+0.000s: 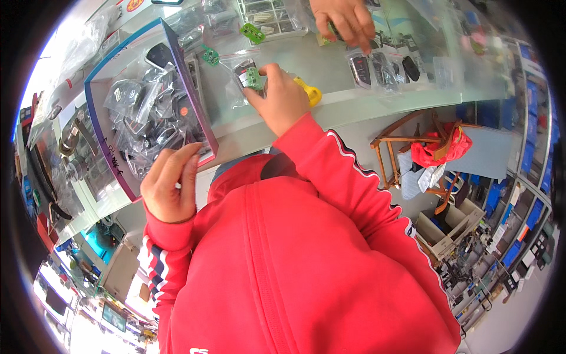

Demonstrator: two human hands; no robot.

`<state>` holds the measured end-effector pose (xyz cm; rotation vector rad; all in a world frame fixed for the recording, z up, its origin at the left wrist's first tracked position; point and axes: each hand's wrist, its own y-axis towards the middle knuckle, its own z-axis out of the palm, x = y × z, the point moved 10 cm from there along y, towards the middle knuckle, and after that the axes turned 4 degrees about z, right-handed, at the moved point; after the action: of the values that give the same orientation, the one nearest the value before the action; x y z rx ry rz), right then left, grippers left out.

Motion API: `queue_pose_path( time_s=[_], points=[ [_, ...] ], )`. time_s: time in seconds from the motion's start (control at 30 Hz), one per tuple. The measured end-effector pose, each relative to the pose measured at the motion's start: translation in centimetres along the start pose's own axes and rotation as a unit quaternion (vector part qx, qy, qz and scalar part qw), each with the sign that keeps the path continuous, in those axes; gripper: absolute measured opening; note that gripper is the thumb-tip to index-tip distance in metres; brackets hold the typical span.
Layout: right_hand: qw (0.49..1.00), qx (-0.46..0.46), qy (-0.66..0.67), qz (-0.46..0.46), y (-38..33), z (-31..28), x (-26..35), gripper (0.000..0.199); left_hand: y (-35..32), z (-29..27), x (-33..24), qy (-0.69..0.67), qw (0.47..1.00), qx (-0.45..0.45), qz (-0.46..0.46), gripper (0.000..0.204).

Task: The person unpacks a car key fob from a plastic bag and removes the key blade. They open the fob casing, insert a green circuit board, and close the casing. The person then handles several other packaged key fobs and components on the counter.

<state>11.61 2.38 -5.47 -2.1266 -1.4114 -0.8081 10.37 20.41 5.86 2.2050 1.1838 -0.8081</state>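
Note:
My right hand (282, 99) is over the glass counter, with thumb and forefinger closed about a small green circuit board (253, 78). Beneath the board lies a dark car key fob (240, 68) in a clear plastic bag. A yellow object (311, 93) sits beside my right hand, partly hidden by it. At the near right corner of the box (194, 109), my left hand (171, 184) has its fingers curled and the thumb near the forefinger tip. Whether anything is between them I cannot make out. Bagged key fobs (147, 106) fill the box.
Across the counter (330, 109) another person's hand (345, 23) reaches down near more bagged fobs (361, 69). Two other green circuit boards (252, 33) lie at the far side by a compartment tray (268, 16). A wooden chair (383, 154) with a red item stands at the right.

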Motion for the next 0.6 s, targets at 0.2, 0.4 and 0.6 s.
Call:
queue_pose_path(
  time_s=[0.2,0.4,0.6],
  points=[
    [1.0,-0.015,0.016,-0.013,-0.1,-0.4,-0.8,0.027,0.4,3.0,-1.6,-0.018,0.999,0.048,0.013,0.013],
    [0.999,-0.001,-0.05,-0.022,-0.2,-1.6,-1.4,0.031,1.2,6.6,-3.0,0.015,0.992,0.096,0.077,0.02],
    [0.993,0.044,-0.111,-0.007,0.4,-1.4,-1.8,0.035,1.2,7.5,-3.6,0.018,0.99,0.099,0.098,0.024]
  ],
)
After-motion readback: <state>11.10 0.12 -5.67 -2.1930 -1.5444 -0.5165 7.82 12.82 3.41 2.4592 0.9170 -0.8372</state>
